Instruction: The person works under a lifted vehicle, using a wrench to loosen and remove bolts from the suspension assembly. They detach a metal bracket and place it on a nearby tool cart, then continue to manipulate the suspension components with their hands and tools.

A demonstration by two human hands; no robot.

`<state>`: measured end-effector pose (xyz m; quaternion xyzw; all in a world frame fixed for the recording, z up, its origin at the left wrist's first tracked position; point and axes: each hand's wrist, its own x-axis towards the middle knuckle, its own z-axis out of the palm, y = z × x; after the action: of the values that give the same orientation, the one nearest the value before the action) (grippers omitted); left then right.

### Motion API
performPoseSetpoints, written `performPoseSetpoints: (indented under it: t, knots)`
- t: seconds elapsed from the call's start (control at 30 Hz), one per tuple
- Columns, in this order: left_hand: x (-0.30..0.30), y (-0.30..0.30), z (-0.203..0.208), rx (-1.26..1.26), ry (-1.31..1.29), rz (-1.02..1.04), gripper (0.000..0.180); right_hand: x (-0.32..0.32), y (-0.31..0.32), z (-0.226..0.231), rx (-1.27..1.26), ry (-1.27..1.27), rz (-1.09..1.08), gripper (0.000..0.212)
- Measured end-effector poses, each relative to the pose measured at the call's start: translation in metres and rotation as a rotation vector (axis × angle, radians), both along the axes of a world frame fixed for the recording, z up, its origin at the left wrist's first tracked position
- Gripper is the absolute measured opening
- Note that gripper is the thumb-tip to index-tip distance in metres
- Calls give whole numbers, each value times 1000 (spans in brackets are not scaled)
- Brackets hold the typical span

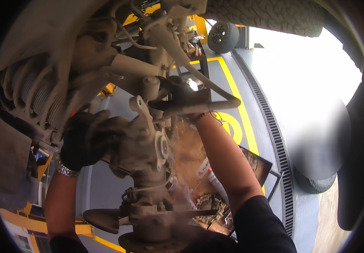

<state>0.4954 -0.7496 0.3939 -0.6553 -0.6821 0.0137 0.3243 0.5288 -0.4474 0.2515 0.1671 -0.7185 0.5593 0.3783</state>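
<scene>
A dusty steering knuckle (139, 141) with a protruding arm sits in the middle, above a brake disc and hub (154, 238). My left hand (85, 137), in a black glove, is closed on the left side of the knuckle, its fingers bent against the metal. Farther up and to the right, my right hand (179, 92), also black-gloved, reaches behind a bent metal bar (198, 107). It lies close to a round bushing end (150, 87). The bar and deep shadow hide most of its fingers, so its grip does not show.
A coil spring (34, 90) hangs at the left, with a tyre (270, 14) overhead. Below stands a black-framed cart (270, 168) holding a spray can (217, 183) and loose parts. A floor drain grate (270, 130) runs along the right, and a spare wheel (223, 37) stands far off.
</scene>
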Motion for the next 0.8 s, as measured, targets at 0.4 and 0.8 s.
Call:
performPoseSetpoints:
  t: [0.4,0.8]
  knots:
    - [-16,-12,3,-194,30,45,28,225,48,-125,-493,-351,-592,31]
    - [-22,-4,8,-219,98,-38,30,360,-38,-260,-65,-936,-1213,26]
